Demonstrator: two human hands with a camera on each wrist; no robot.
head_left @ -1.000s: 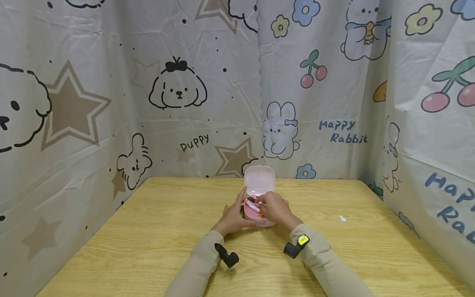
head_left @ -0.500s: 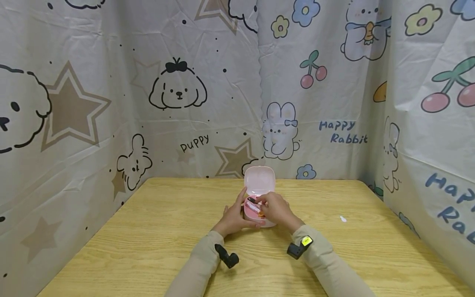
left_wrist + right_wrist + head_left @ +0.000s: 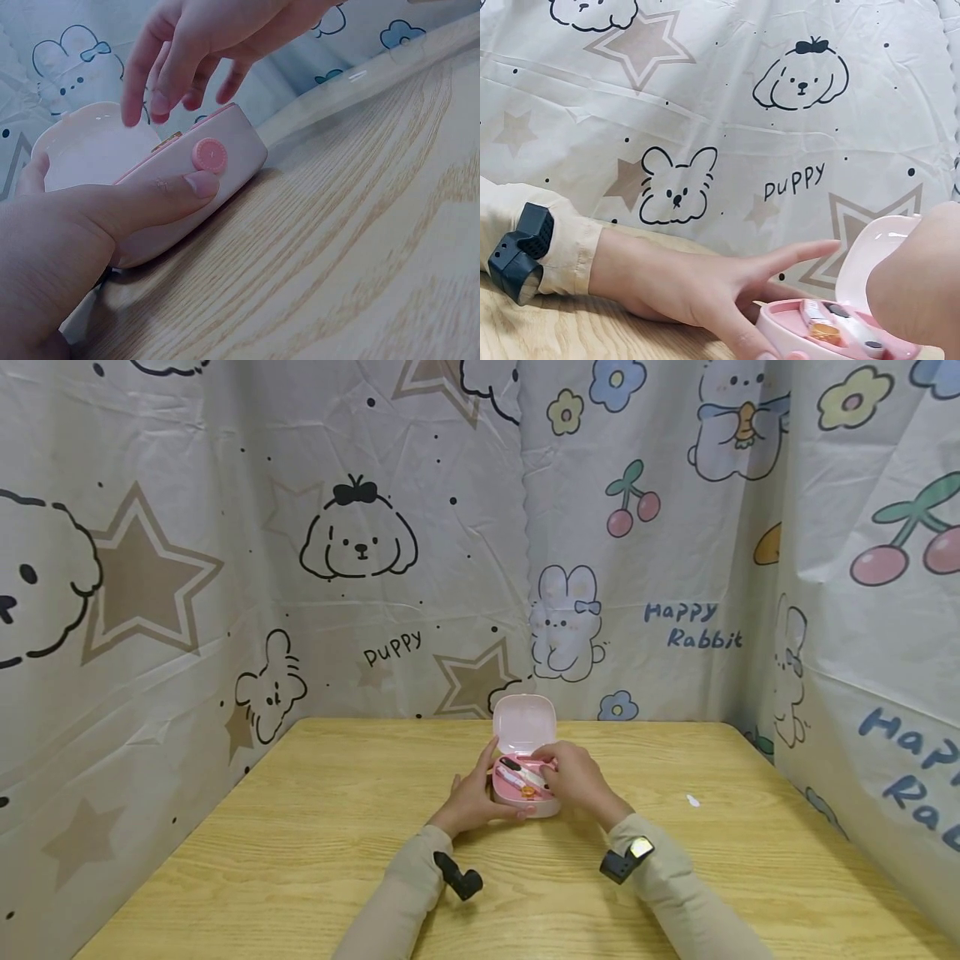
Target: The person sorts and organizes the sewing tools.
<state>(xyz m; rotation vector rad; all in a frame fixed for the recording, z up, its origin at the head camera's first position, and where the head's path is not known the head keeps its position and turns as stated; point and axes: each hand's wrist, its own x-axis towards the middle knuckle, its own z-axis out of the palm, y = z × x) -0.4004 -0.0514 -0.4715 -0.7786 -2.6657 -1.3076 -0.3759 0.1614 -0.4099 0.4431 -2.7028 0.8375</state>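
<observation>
open pink case (image 3: 525, 802) with small tools, left hand (image 3: 472, 797) gripping it, right hand (image 3: 573, 779) fingers loosely curled above

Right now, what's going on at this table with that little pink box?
A person sits at a wooden table with a small pink case, its lid flipped up. The left hand grips the case's side, thumb on its front, steadying it. The right hand hovers over the open tray, fingers reaching down toward the small items inside; whether it holds anything is unclear.
</observation>
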